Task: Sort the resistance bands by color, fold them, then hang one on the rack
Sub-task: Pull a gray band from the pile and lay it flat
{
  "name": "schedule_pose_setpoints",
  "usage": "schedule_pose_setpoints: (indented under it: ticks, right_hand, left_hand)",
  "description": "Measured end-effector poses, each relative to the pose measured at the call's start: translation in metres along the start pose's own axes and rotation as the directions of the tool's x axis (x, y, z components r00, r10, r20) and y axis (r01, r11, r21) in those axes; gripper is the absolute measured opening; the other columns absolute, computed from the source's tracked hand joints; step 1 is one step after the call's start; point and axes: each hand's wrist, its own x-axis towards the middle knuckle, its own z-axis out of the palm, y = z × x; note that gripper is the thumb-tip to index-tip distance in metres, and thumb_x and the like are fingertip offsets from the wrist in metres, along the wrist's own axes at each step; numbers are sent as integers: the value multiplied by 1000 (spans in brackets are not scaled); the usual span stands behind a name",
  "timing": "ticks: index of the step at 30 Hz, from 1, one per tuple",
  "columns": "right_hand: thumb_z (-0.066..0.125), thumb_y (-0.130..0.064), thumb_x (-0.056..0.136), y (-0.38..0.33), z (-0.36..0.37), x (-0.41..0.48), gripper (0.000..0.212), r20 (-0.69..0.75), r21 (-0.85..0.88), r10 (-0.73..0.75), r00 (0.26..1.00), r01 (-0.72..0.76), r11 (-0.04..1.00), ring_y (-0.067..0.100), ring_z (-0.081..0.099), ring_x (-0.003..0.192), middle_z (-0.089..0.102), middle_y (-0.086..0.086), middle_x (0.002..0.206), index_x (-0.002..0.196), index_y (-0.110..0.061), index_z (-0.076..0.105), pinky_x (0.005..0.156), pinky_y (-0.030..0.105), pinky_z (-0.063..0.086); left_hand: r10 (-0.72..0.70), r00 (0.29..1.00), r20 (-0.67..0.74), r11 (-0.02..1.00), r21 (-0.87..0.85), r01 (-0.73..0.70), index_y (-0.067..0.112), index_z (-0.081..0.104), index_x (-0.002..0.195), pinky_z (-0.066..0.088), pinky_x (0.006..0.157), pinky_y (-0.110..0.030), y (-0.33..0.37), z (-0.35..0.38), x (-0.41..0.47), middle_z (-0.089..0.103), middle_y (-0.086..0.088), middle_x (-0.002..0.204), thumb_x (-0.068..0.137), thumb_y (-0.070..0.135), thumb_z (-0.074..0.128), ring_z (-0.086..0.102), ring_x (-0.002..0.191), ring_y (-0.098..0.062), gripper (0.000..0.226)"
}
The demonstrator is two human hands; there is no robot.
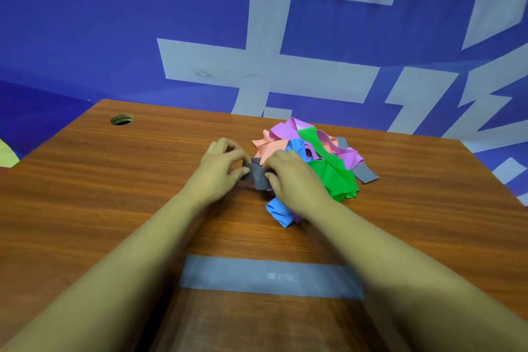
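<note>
Grey band (256, 176) pinched by left hand (218, 170) and right hand (295, 180), wooden table (114, 194), blue wall (85, 37).

My left hand (221, 168) and right hand (294, 177) pinch a crumpled grey band (257, 176) between them, just beside the tangled pile of bands (328, 151); it may run on under that pile. A flat grey band (271, 277) lies on the tabletop (114, 180) near me.

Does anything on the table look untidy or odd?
Yes: the bands lie mixed in one tangled heap. Left hand and right hand grip a crumpled grey band at its edge; a flat grey band lies apart.
</note>
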Motion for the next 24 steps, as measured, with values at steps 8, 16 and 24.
schedule_pose_setpoints:
  ticks: [8,16,24]
  right_hand:
    - [57,-6,85,-45,-112,5,23,-196,238,13,980,35,971,17,49,95,67,-9,94,101,-16,70,77,20,36]
    - [58,3,84,-60,-149,-68,27,-73,743,226,971,-99,662,19,55,71,64,13,80,90,-20,71,66,30,44]
    - [84,-27,75,-70,-109,-161,60,78,735,161,984,-166,657,7,58,98,59,-15,116,128,-34,55,85,11,43]
  left_hand:
    - [-64,976,-207,872,-487,-46,16,60,96,44,76,-16,78,-64,-14,64,19,88,92,17,62,57,82,2,5]
    - [-125,980,-157,621,-782,-46,21,58,103,47,62,-16,149,-91,-57,61,17,73,88,20,60,58,68,-4,15]
    - [-222,974,-43,608,-787,103,12,60,100,39,46,-12,183,-70,-115,58,15,65,97,7,56,49,50,0,7]
